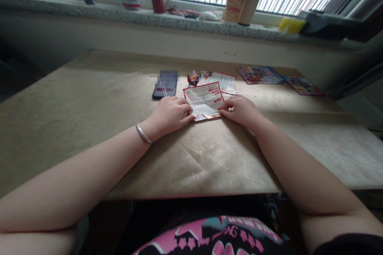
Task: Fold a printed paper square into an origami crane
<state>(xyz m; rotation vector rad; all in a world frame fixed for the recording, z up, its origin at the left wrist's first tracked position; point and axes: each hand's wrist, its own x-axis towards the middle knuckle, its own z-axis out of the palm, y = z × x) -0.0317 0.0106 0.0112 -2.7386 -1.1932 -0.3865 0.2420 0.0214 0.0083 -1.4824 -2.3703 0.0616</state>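
Red-bordered leaflet (204,99): half-folded on brown paper (191,167), between both hands (printed colour shows underneath)
Left hand (169,115): fingertips gripping the leaflet's left edge
Right hand (239,110): fingertips pinching its right edge
Phone (165,87): just beyond the left hand

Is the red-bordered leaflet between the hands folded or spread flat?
Folded: the leaflet has a second, colourful layer showing beneath its lower edge.

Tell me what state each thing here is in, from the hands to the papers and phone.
Red-bordered white paper leaflet: partly folded, colourful printed side showing beneath.
Left hand: fingertips against the leaflet's left edge.
Right hand: fingertips against the leaflet's right edge.
Black smartphone: lying flat, screen partly blurred.
Silver bangle: worn on left wrist.
Brown kraft paper sheet: spread flat, creased.
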